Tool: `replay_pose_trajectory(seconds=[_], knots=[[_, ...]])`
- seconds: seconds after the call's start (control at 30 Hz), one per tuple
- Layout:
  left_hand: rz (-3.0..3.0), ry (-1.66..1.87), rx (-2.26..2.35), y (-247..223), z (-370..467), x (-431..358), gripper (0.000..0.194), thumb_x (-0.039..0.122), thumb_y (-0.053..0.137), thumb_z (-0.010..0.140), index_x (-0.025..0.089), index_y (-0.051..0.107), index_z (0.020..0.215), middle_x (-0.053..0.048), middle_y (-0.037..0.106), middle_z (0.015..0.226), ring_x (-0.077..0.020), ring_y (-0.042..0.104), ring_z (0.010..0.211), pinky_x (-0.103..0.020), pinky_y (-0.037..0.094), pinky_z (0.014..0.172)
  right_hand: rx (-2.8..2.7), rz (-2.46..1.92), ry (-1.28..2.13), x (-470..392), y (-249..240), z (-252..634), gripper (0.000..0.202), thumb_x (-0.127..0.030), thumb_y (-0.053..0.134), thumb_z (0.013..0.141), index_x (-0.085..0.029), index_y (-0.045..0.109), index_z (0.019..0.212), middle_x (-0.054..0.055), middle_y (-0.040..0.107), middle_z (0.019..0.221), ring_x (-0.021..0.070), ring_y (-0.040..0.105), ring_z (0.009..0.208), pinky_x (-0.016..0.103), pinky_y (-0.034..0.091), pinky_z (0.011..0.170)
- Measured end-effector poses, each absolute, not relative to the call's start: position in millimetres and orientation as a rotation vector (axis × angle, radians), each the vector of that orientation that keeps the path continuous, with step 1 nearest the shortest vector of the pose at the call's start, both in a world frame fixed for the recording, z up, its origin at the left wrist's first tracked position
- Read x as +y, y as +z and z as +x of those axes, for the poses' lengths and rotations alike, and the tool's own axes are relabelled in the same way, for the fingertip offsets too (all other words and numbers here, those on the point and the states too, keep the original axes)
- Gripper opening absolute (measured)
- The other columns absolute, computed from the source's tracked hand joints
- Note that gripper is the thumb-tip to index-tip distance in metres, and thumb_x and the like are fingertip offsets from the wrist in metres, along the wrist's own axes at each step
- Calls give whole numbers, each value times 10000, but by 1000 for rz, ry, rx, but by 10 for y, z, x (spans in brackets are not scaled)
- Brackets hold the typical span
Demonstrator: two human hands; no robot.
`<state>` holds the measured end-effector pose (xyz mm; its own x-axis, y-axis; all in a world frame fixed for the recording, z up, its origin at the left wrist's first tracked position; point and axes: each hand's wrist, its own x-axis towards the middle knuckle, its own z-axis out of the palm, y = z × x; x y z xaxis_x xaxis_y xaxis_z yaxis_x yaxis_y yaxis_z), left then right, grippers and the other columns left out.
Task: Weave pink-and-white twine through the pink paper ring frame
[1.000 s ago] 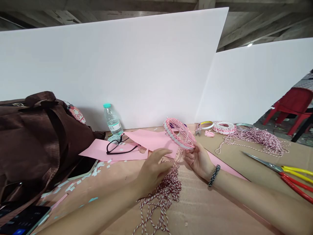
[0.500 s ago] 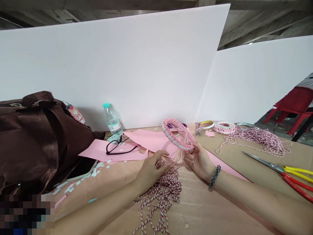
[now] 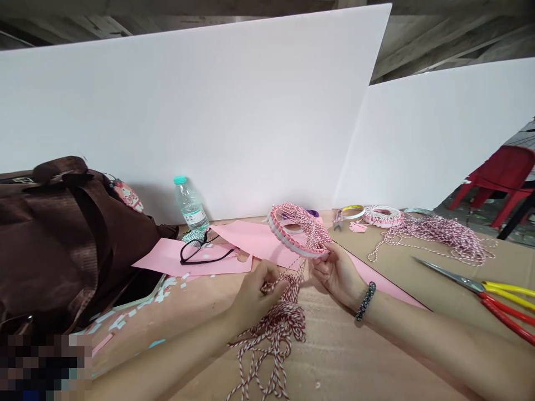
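My right hand pinches the near edge of a ring edged in pink and white, with red-and-white strands across it. The ring is held tilted above the table. My left hand is closed on red-and-white twisted cord, just left of and below the ring. Strands run up from the cord toward the ring, and the rest lies in a loose heap under my left hand, its ends trailing toward the near edge. My fingers partly hide where the cord is gripped.
Pink paper sheets lie behind my hands, with black glasses on them. A water bottle and brown bag stand left. On the right are scissors, another cord bundle, a finished-looking ring and a yellow-lined band.
The ring has tipped flatter and shifted slightly left in my right hand. My left hand's fingers have curled in more, and the cord strands below the ring have moved slightly.
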<state>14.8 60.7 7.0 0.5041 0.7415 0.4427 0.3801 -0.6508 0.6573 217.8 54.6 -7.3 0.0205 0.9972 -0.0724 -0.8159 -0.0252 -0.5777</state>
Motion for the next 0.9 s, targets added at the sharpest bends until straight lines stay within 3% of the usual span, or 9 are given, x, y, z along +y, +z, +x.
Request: replay_pose_trajectory(seconds=[0.17,0.27,0.37,0.43,0.5,0.6,0.7,0.8,0.9], knots=[[2285,823,1032,165,213,639,244,356,458,918,196,642,929,-18,672,821,-158,604,747,-263,447,676,-410,-541,1506,580,-109,2187,236,-291,606,759,-181,466,606,-29,524,507,44,307,355,167,256,344],[2610,1011,707,186,176,638,205,250,450,920,190,646,921,-77,677,978,-193,604,948,-312,465,803,-383,-557,1495,574,-98,2180,225,-281,596,762,-175,480,602,-25,524,499,43,303,350,163,250,337],[2803,1117,177,167,124,618,151,165,445,900,198,579,961,-117,631,1168,-229,491,1208,-411,389,994,-395,-576,1501,545,-66,2167,216,-289,619,751,-175,488,622,-34,510,488,45,309,348,160,236,331],[2727,1070,31,123,95,602,151,202,391,920,209,541,915,-103,672,1015,-213,566,1091,-417,405,970,-404,-581,1504,534,-51,2163,209,-294,631,742,-179,490,639,-39,512,491,46,308,347,161,229,328],[2570,1090,117,60,76,592,225,289,345,936,211,499,790,-54,626,739,-178,603,780,-359,472,798,-379,-570,1504,541,-52,2168,202,-282,623,744,-182,482,640,-42,515,497,44,302,346,162,236,330],[2334,1219,600,0,86,595,284,379,434,899,204,435,676,37,413,539,-110,394,485,-245,365,500,-334,-547,1498,572,-74,2186,189,-261,570,769,-179,471,629,-34,517,498,43,297,346,157,238,331],[2157,1066,1051,58,155,621,212,402,556,838,190,558,834,79,335,521,-93,316,456,-212,269,453,-333,-543,1492,587,-89,2199,166,-257,557,774,-181,479,648,-34,516,500,45,294,348,150,223,324],[2250,853,1076,166,206,651,256,399,508,877,201,667,908,12,520,644,-134,497,620,-243,398,585,-356,-540,1494,574,-82,2197,169,-264,584,756,-189,473,653,-32,520,509,51,313,355,149,229,324],[2502,984,748,183,161,656,235,300,457,910,213,676,904,-93,642,1032,-212,562,1018,-350,440,872,-347,-565,1499,558,-65,2188,181,-271,585,751,-193,466,639,-30,516,502,52,318,353,150,227,321]])
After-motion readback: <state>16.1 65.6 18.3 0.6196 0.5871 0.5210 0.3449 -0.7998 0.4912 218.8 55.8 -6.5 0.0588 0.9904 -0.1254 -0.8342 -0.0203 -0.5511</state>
